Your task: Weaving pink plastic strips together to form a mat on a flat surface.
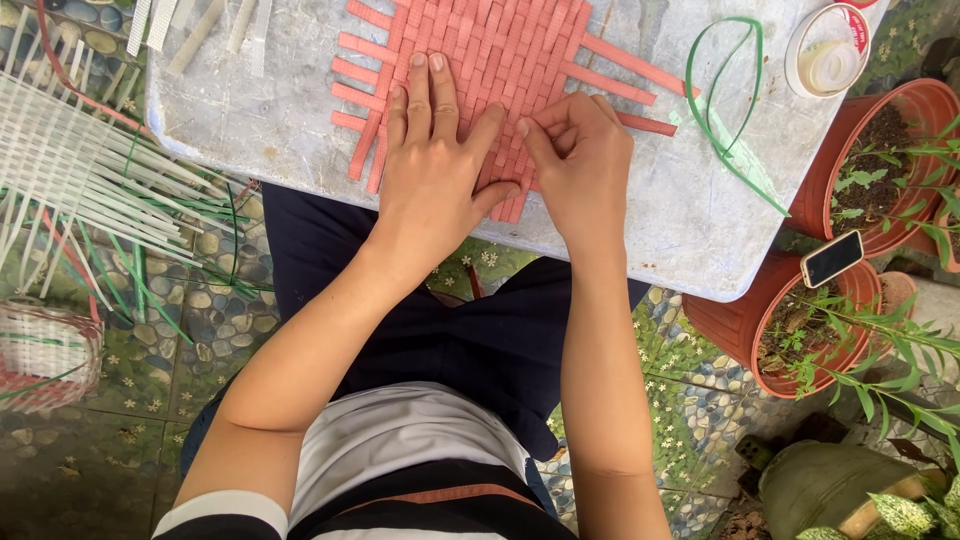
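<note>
With the left hand (430, 170) flat, pinning the pink woven strip mat (480, 60), the right hand (575, 155) should keep pinching its strip end snug against the weave.

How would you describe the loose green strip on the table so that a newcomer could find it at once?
Start at the grey stone table where both hands press a woven pink mat. Look right of the mat, toward the white tape roll. The green strip lies there curled in open loops, the only green and unwoven piece on the tabletop.

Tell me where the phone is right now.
In the head view, the phone lies on the rim of a terracotta plant pot, right of the grey table, off past the right hand.
</note>
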